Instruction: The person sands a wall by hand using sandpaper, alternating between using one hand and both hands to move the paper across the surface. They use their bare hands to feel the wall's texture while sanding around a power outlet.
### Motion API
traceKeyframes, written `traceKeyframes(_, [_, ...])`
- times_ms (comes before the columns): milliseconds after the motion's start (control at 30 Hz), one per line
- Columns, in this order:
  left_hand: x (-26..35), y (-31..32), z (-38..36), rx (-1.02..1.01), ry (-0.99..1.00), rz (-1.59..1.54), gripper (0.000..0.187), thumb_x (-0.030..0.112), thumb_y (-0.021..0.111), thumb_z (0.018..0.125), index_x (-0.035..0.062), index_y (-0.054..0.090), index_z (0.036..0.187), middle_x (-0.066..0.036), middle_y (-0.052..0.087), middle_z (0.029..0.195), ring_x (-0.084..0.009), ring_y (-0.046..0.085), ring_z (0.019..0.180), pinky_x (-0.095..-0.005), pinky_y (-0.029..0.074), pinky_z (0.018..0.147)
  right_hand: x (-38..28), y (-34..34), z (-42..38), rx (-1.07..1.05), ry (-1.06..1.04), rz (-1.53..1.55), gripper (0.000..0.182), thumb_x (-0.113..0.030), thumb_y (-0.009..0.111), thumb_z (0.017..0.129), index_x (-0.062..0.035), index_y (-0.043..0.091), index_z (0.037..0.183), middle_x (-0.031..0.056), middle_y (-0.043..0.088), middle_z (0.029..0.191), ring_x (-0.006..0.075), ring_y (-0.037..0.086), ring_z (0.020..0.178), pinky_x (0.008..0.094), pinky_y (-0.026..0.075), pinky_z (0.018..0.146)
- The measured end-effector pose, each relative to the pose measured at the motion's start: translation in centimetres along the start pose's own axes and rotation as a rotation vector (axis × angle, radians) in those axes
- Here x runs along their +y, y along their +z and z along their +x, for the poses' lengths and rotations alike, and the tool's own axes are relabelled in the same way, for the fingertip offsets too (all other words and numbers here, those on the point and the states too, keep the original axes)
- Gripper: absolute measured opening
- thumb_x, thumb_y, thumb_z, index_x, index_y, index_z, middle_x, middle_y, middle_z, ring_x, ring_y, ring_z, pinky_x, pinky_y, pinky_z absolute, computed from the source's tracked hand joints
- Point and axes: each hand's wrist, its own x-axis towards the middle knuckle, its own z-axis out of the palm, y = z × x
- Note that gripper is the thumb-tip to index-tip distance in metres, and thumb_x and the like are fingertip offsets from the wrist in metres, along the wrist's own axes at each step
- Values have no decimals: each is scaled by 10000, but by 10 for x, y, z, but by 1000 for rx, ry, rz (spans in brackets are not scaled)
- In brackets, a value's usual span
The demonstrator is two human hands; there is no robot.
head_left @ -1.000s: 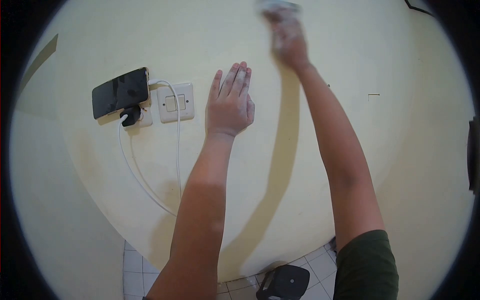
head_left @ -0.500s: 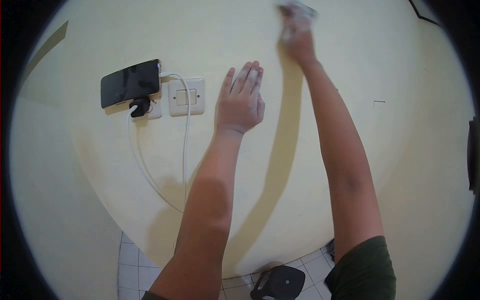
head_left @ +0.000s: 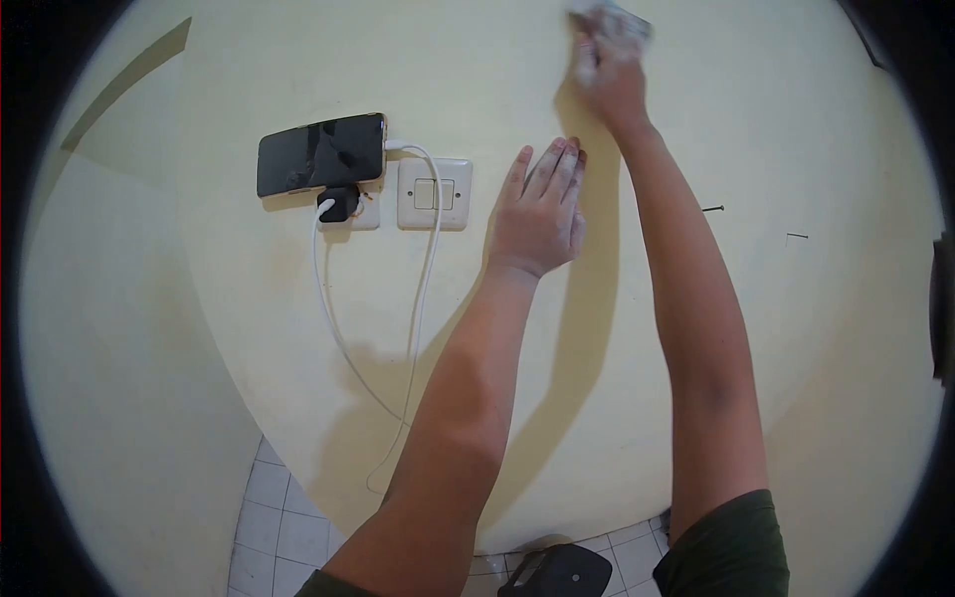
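Observation:
My left hand point(head_left: 537, 211) lies flat on the pale yellow wall point(head_left: 477, 328), fingers stretched upward and dusted white. Higher up and to the right, my right hand point(head_left: 612, 75) presses a thin grey sheet, which looks like sandpaper point(head_left: 637, 22), against the wall. Its fingers are whitened and a little blurred, and they cover most of the sheet. Left of my left hand is a white light switch point(head_left: 435, 194). Beside that, a black phone point(head_left: 320, 156) rests above a black charger plug point(head_left: 338, 203) in a socket.
White cables point(head_left: 422, 289) hang from the phone and the plug down the wall. Two nails stick out at the right, one a dark nail point(head_left: 713, 209) beside my right forearm, the other a thin nail point(head_left: 798, 236). Below, a black object point(head_left: 562, 572) stands on the tiled floor point(head_left: 274, 507).
The view has turned, so the wall fixtures sit further right. My right hand has shifted slightly left across the wall with the sheet. My left hand stays in place on the wall.

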Motion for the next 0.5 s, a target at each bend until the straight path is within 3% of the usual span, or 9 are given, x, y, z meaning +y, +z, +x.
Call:
traceKeyframes(33, [1, 0, -2, -67, -10, 9, 621, 224, 561, 886, 29, 587, 1474, -105, 560, 1531, -246, 481, 1465, -500, 302, 1282, -11, -1, 4, -10, -81, 102, 317, -92, 642, 960, -71, 748, 1258, 87, 710, 1368, 308, 612, 1311, 446, 417, 1181])
traceKeyframes(67, [2, 0, -3, -135, -18, 18, 620, 223, 562, 888, 26, 584, 1475, -109, 558, 1528, -251, 480, 1464, -496, 307, 1281, -27, -2, -1, -264, -208, 261, 334, -49, 629, 949, -104, 758, 1253, 34, 704, 1378, 304, 590, 1338, 430, 422, 1192])
traceKeyframes(133, [2, 0, -4, -169, 41, -3, 619, 223, 564, 892, 23, 580, 1477, -116, 551, 1530, -257, 480, 1462, -486, 319, 1277, -59, -12, -2, -440, -507, 168, 388, 9, 621, 931, -132, 757, 1265, 38, 672, 1426, 312, 549, 1381, 423, 441, 1192])
traceKeyframes(233, [1, 3, -2, -75, 164, -58, 617, 225, 569, 895, 20, 578, 1477, -125, 541, 1535, -259, 484, 1453, -471, 334, 1271, -25, -33, 12, -501, -374, 83, 502, 53, 624, 898, -164, 727, 1338, 40, 613, 1512, 303, 484, 1458, 431, 437, 1206])
traceKeyframes(333, [2, 2, -3, -47, 164, -52, 611, 228, 573, 898, 19, 581, 1472, -129, 544, 1528, -258, 488, 1444, -464, 337, 1270, -2, -24, 10, -234, -121, 73, 694, 63, 672, 803, -197, 659, 1447, 26, 533, 1602, 290, 446, 1512, 431, 406, 1238])
traceKeyframes(433, [2, 3, -4, -137, 144, -69, 603, 236, 581, 902, 32, 589, 1469, -121, 549, 1527, -251, 477, 1460, -462, 335, 1272, -34, -28, -13, -671, -378, 235, 754, 153, 608, 763, -158, 659, 1449, 38, 504, 1626, 300, 407, 1540, 425, 335, 1296])
traceKeyframes(467, [2, 5, -6, -210, 138, -89, 601, 238, 586, 901, 36, 593, 1467, -115, 553, 1524, -249, 475, 1464, -461, 334, 1274, -56, -36, -12, -800, -508, 221, 745, 146, 612, 781, -187, 666, 1445, 26, 510, 1621, 281, 416, 1535, 428, 329, 1304])
traceKeyframes(500, [2, 7, -8, -281, 131, -110, 598, 240, 590, 901, 40, 596, 1464, -110, 558, 1521, -247, 473, 1469, -460, 333, 1275, -51, -40, -8, -798, -490, 220, 717, 111, 648, 791, -185, 665, 1445, 24, 542, 1595, 281, 428, 1528, 424, 336, 1294])
